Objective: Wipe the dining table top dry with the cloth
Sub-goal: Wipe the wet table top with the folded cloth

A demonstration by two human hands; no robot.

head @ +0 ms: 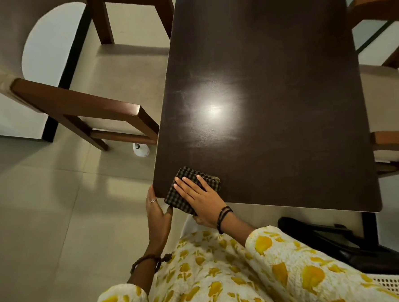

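The dark brown dining table top (272, 99) runs away from me, with a bright light glare near its middle. A folded dark checked cloth (183, 175) lies on the table's near left corner and hangs slightly over the front edge. My right hand (201, 197) presses flat on the cloth, fingers spread, thumb under the edge. My left hand (156, 211) is cupped against the corner's left edge just below the table top, beside the cloth, holding nothing that I can see.
A wooden chair (86, 111) stands left of the table, another (134, 12) farther back. Two more chairs (385, 69) sit along the right side. A small white object (141, 149) lies on the tiled floor near the left chair. A black bag (327, 236) sits under the table's near end.
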